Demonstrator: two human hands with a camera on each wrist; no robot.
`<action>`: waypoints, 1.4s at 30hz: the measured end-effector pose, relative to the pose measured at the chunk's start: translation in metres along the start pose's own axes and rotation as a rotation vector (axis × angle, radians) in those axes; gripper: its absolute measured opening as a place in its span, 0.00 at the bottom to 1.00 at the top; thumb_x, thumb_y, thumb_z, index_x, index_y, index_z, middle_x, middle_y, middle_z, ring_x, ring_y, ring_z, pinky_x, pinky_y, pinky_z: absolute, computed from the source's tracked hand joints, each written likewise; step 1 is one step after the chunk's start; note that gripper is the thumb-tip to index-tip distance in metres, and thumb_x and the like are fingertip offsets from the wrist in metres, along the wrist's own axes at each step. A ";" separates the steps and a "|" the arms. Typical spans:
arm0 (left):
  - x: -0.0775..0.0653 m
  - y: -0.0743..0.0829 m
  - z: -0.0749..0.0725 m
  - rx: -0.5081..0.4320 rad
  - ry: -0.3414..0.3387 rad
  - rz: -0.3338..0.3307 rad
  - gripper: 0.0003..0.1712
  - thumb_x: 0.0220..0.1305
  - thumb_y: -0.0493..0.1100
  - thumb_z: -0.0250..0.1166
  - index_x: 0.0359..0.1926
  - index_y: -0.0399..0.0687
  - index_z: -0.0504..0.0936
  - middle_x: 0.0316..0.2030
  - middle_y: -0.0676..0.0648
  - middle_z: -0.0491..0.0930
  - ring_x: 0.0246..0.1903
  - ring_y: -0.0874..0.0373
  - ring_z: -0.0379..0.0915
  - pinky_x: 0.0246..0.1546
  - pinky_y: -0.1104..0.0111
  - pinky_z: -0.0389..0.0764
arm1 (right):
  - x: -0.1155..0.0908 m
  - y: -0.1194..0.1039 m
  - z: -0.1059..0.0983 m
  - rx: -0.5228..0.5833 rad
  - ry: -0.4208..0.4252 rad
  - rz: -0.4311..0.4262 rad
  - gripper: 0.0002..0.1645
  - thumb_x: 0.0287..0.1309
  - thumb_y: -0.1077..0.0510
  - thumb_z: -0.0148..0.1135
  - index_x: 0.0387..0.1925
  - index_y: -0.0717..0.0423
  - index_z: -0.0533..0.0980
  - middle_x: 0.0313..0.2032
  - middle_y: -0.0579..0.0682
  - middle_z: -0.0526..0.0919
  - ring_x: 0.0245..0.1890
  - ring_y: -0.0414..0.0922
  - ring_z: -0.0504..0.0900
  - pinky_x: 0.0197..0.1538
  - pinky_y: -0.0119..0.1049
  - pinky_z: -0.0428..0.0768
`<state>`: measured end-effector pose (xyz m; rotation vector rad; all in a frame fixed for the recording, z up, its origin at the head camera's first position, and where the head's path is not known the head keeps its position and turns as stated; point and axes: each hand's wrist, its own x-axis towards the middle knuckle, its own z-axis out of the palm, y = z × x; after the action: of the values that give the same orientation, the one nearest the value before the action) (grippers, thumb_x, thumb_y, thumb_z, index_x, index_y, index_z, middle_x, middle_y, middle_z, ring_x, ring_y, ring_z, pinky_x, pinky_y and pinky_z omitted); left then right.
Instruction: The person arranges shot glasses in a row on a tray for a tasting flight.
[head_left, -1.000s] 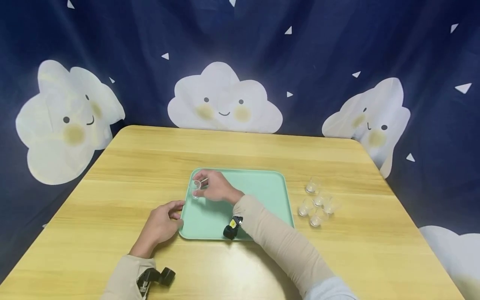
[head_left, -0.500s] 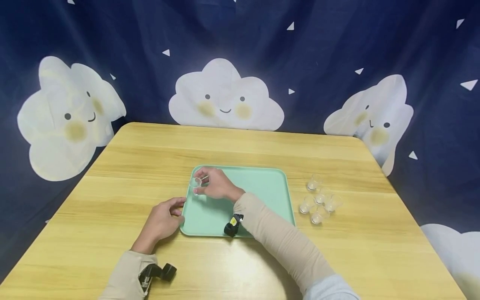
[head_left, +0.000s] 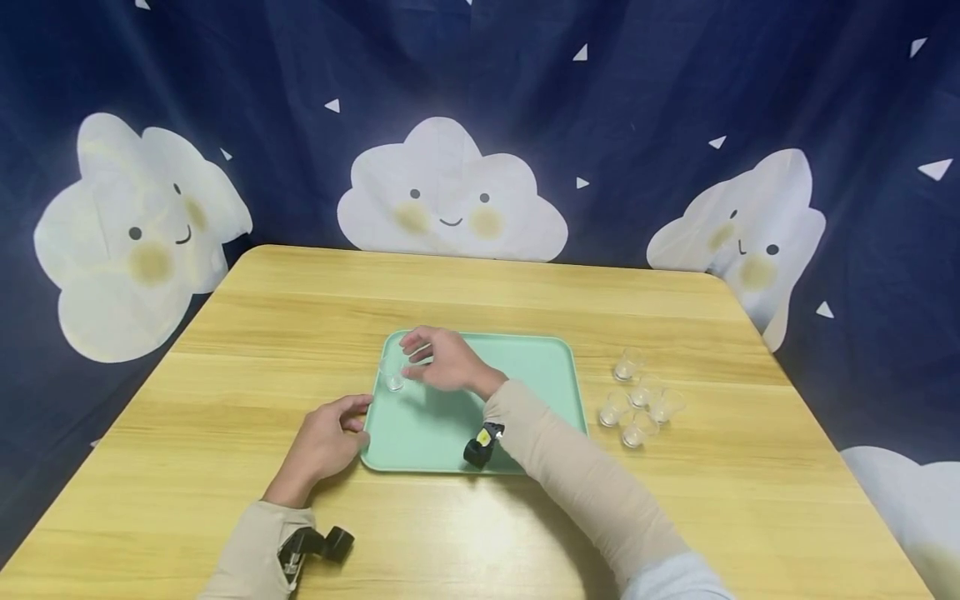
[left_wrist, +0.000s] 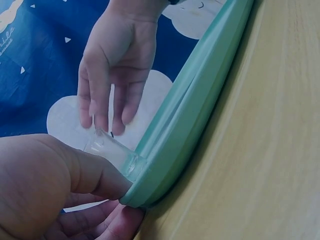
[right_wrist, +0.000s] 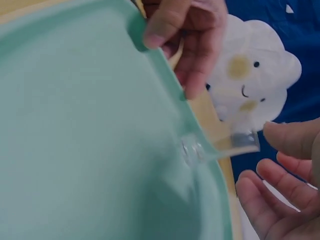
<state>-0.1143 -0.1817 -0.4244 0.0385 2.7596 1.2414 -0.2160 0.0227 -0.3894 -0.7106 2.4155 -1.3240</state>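
Note:
A small clear shot glass stands upright at the left end of the mint-green tray. Just right of it is my right hand, with thumb and fingers parted and nothing between them. In the right wrist view, the right thumb is close by the mouth of the glass. My left hand rests against the tray's left rim, thumb and fingers loosely bent. Thumb and fingertips touch the rim near the front corner in the left wrist view, where the left hand partly hides the glass.
Several more clear shot glasses stand in a cluster on the wooden table, right of the tray. A dark blue curtain with white clouds hangs behind the table. My right forearm crosses the tray's front right part.
My right hand lets go of the shot glass and draws back slightly to the right, leaving it standing on the tray. The left hand stays at the rim.

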 end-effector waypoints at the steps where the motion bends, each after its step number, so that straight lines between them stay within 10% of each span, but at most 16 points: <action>1: 0.000 0.000 0.000 0.001 0.000 -0.001 0.31 0.53 0.32 0.61 0.61 0.38 0.75 0.51 0.43 0.80 0.41 0.54 0.76 0.41 0.61 0.74 | -0.001 0.000 -0.003 0.015 0.003 -0.002 0.23 0.56 0.64 0.67 0.54 0.62 0.74 0.49 0.54 0.80 0.46 0.44 0.82 0.46 0.29 0.77; 26: 0.001 0.003 0.001 -0.004 0.001 -0.003 0.30 0.54 0.32 0.61 0.61 0.38 0.75 0.52 0.42 0.79 0.43 0.53 0.75 0.42 0.59 0.75 | -0.064 0.009 -0.121 0.319 0.224 0.002 0.19 0.73 0.64 0.41 0.56 0.74 0.69 0.54 0.73 0.73 0.55 0.66 0.73 0.59 0.54 0.71; 42: -0.002 0.001 0.001 -0.006 -0.008 -0.018 0.30 0.55 0.33 0.61 0.62 0.40 0.74 0.52 0.43 0.80 0.43 0.53 0.75 0.42 0.59 0.74 | -0.138 0.035 -0.186 0.343 0.406 -0.061 0.15 0.73 0.58 0.45 0.51 0.61 0.73 0.47 0.52 0.81 0.46 0.45 0.82 0.51 0.34 0.78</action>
<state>-0.1127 -0.1805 -0.4244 0.0175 2.7425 1.2428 -0.1989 0.2450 -0.3169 -0.4585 2.3652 -2.0087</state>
